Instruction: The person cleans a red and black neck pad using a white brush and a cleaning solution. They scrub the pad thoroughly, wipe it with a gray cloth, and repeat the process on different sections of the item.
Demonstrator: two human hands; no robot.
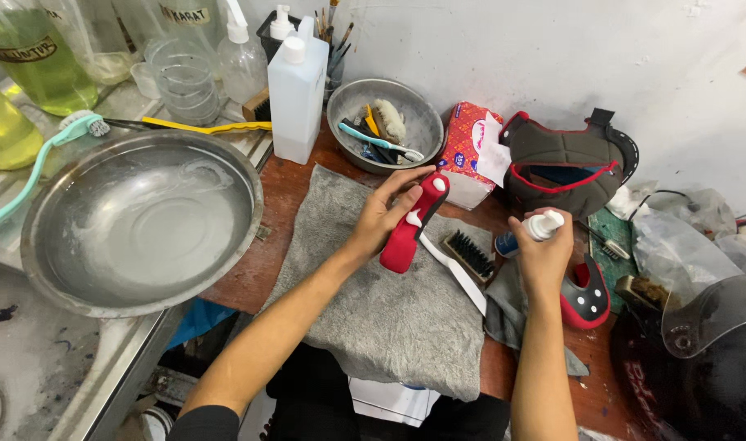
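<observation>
We see two bare hands over one grey cloth (389, 310) spread on the brown wooden table (287, 184). The left hand (385, 214) grasps one curved red padded piece (411, 224) with white foam dabs on it, holding it tilted above the cloth. The right hand (544, 253) is clenched around one small bottle with a white pump top (543, 226), raised just right of the red piece. Between the hands lies one white-handled brush with black bristles (468, 260) on the cloth. A second red padded piece with white dots (587, 298) rests by the right wrist. Behind it sits one dark cheek pad with red trim (565, 163), beside one red patterned tissue box (467, 147). We count two metal bowls: one large empty basin (140, 220) on the left and one smaller bowl (389, 122) holding several brushes. One tall white plastic bottle (297, 94) stands between them, and one clear visor (712, 314) lies at far right
</observation>
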